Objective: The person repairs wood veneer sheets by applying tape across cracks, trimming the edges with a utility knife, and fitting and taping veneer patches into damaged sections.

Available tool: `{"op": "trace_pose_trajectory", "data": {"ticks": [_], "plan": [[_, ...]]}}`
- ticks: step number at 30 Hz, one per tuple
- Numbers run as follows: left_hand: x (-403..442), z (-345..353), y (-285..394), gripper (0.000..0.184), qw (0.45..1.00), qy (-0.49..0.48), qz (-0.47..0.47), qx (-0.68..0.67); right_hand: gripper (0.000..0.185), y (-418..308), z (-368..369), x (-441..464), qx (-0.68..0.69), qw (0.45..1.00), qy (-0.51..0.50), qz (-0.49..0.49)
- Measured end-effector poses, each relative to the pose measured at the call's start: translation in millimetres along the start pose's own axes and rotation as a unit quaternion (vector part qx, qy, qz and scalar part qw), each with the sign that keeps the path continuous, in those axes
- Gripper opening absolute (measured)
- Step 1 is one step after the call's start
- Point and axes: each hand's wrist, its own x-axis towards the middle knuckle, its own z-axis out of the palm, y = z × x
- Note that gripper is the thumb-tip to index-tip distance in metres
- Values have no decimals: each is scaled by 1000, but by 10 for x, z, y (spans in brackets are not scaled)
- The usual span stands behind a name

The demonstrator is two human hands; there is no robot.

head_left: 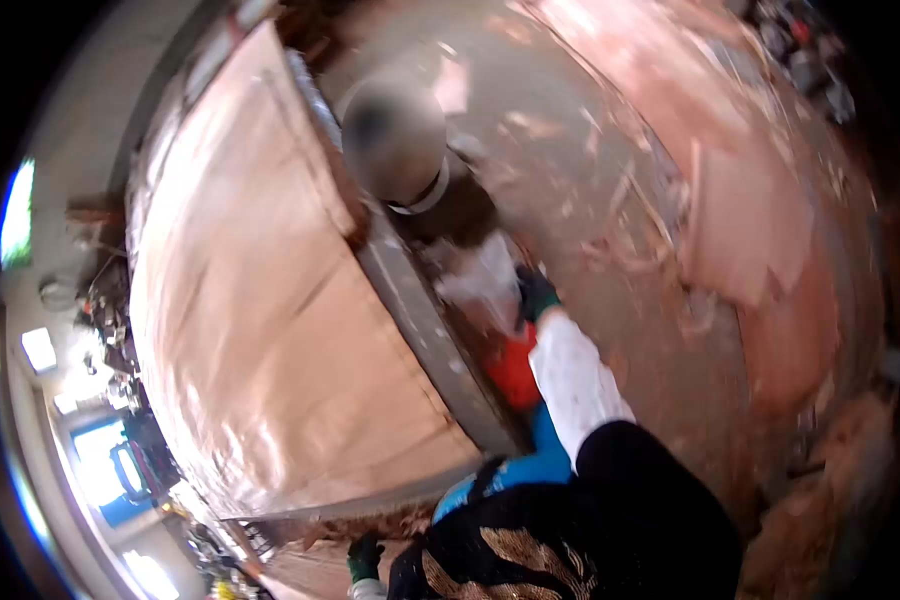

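My right hand, in a dark green glove with a white sleeve cover behind it, is closed at the edge of a crumpled whitish plastic piece. Just below that piece lies something bright red. Near the bottom edge, my left hand, also in a dark glove, is beside the lower edge of a table covered with a tan sheet. Its fingers are too small and blurred to read.
A round, blurred grey object stands beyond my right hand. Pinkish-tan sheets lie on the floor at the right, among scattered scraps. Windows and cluttered shelving show at the far left.
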Motion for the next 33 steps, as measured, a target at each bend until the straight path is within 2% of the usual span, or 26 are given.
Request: {"op": "trace_pose_trajectory", "data": {"ticks": [1,2,4,5,6,7,9,11,12,13,15,17,19,21,22,23,25,28,29,31,33], "plan": [[123,206,-191,24,988,12,-22,-150,52,47,-8,166,-5,1000,4,-4],[241,394,-366,24,954,30,-41,-297,47,129,-177,483,-16,1000,-1,-21],[557,607,-530,27,941,66,-21,-332,38,152,-495,924,-9,999,-7,-52],[570,519,-430,26,949,106,-1,-298,32,-45,-30,473,44,998,-1,-37],[599,447,-326,25,956,169,11,-241,28,-71,-155,624,33,992,-44,-110],[632,63,29,31,956,229,22,-180,31,-178,-159,657,40,986,-32,-156],[726,-504,521,30,915,163,-136,-343,37,-606,180,78,49,978,-91,-181],[889,-981,989,24,845,194,-66,-494,38,-928,875,-640,47,958,-194,-205],[971,-1181,1263,23,817,216,-3,-535,37,-983,1303,-1088,-17,951,-184,-248],[1032,-1368,1543,22,783,240,60,-570,36,-975,1515,-1376,-112,940,-214,-241],[1086,-1747,2093,31,771,163,195,-584,35,-916,1849,-1856,-295,889,-269,-225],[1079,-2106,2677,43,732,81,355,-576,35,-707,2245,-2380,-445,794,-386,-150],[1001,-2235,3149,41,670,-34,412,-617,35,-389,2380,-2678,-471,757,-450,-51],[854,-2236,3305,40,601,-123,322,-721,38,-221,2384,-2986,-460,795,-395,-30],[848,-2184,3278,33,583,-76,351,-729,40,-162,2339,-3104,-451,815,-364,-21],[763,-2143,3295,32,487,-33,338,-804,44,-89,2194,-3041,-412,837,-357,-51],[694,-2059,3195,31,495,78,370,-782,53,-85,2148,-3067,-444,833,-326,-54],[403,-2162,2959,33,457,105,388,-793,51,284,2102,-2909,-406,809,-416,-84],[372,-2210,2825,33,453,145,379,-794,64,357,1974,-2735,-462,787,-408,-25],[383,-2333,2575,33,437,217,363,-793,55,525,1842,-2588,-478,779,-405,29],[519,-2382,2223,36,355,265,350,-825,31,661,1907,-2729,-569,746,-345,-14]]}}
